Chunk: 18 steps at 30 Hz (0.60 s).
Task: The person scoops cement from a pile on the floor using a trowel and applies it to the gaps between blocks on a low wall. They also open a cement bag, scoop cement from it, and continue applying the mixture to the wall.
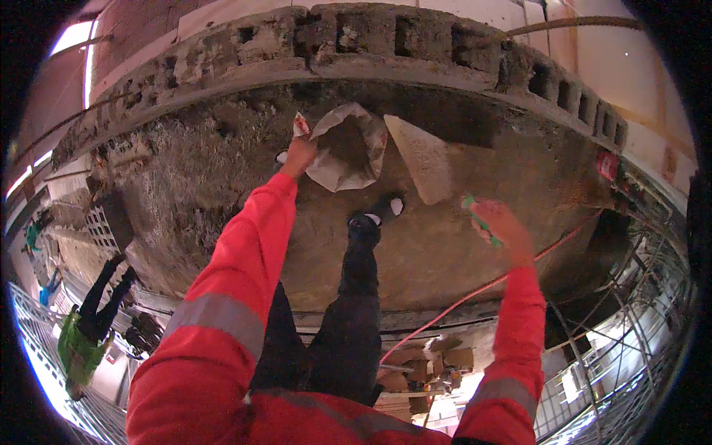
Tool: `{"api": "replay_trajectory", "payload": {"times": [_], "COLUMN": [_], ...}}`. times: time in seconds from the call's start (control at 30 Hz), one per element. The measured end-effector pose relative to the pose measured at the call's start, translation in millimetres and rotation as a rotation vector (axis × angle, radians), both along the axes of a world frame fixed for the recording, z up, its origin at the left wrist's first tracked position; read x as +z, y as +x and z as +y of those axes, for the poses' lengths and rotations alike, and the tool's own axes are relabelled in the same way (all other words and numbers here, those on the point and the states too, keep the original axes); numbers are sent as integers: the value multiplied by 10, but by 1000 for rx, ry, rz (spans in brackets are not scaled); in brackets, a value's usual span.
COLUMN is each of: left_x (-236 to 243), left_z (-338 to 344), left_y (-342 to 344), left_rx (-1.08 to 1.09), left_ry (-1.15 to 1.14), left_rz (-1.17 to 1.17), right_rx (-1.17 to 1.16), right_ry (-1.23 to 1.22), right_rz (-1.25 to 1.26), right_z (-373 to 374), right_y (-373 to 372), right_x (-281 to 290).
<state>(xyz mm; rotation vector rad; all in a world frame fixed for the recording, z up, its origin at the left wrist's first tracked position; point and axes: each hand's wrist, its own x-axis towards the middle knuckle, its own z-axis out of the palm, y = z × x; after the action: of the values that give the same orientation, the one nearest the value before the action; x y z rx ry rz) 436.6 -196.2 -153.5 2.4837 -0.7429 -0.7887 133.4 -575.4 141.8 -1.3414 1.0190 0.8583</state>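
My left hand [300,154] is closed on the rim of a pale, crumpled sack [374,137] that gapes wide. A small white-and-red piece of it stands up above my fingers. The inside of the sack looks dark brown, and I cannot make out what it holds. Out to the right, my right hand [500,224] is closed round a small green tool [475,211], whose kind I cannot tell. Between the sack and that hand lies a pale, tapering flat piece [419,157]. Both my arms wear red sleeves with grey bands.
A row of hollow concrete blocks [371,37] curves along the far side. A red hose [460,297] crosses the brown floor [445,252] at right. Metal bars [630,297] stand farther right. A person in a green vest [80,348] is at left. My shoe [382,211] is near the sack.
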Motion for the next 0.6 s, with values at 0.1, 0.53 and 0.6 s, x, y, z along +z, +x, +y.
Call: {"api": "replay_trajectory", "payload": {"times": [0.1,0.53,0.6], "left_x": [-36,93,25], "left_z": [47,36,82], "left_y": [-27,17,56], "left_rx": [-86,-67,-296], "left_ry": [6,296,321], "left_rz": [-53,124,61], "right_rx": [311,764,785], "right_ry": [-242,-953,-1012], "right_rz": [-65,-711,-670], "right_z": [-294,-697,-613], "right_y": [348,2273,2340], "right_x": [281,517,351]}}
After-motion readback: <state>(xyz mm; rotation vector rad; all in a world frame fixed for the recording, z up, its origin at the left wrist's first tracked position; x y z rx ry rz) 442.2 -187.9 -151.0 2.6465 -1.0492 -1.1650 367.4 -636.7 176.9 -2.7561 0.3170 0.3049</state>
